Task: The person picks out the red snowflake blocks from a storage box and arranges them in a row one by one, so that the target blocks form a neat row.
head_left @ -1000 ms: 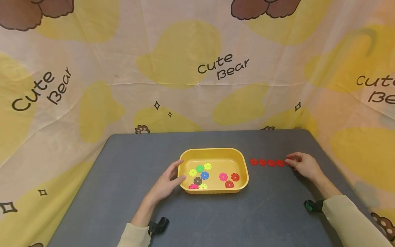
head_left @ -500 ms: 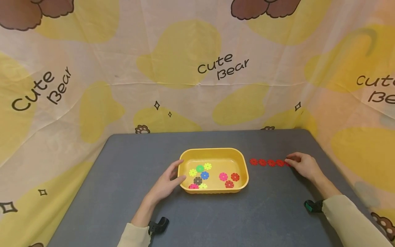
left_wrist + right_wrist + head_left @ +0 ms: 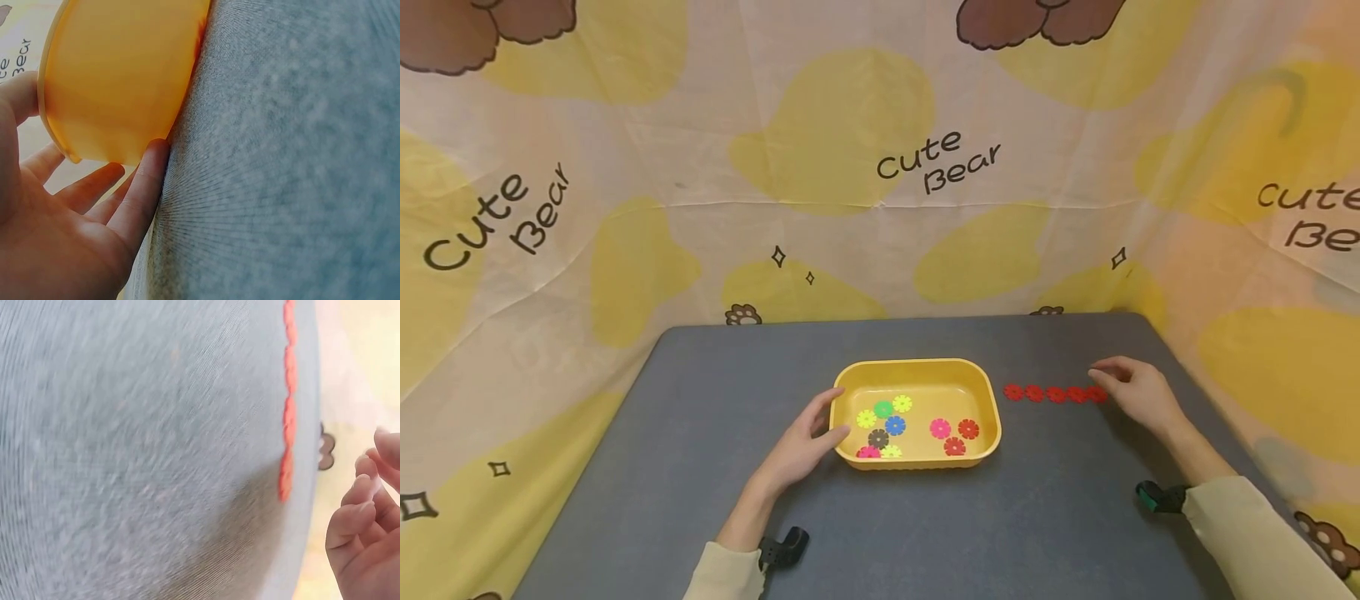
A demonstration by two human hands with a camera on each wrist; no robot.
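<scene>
In the head view my left hand (image 3: 801, 447) holds the left end of a yellow plastic basin (image 3: 917, 465). The left wrist view shows its thumb at the rim and the other fingers along the outer wall. Several flower-shaped plastic discs lie inside, among them a blue disc (image 3: 895, 426), a green disc (image 3: 883, 409) and a pink disc (image 3: 940, 428). To the right of the basin, a straight row of red notched discs (image 3: 1056, 394) lies on the table. Over the row's right end is my right hand (image 3: 1142, 398), fingers loosely bent, nothing visible between them.
The grey table (image 3: 925, 533) carries the basin and the row. A printed cloth (image 3: 820, 167) with yellow patches hangs behind the table and along its sides. A black wrist device (image 3: 1161, 497) sits on the right forearm, another black wrist device (image 3: 784, 548) on the left.
My right hand has let go of the rightmost red disc and risen slightly, so that disc now shows in the row. The left hand stays at the basin.
</scene>
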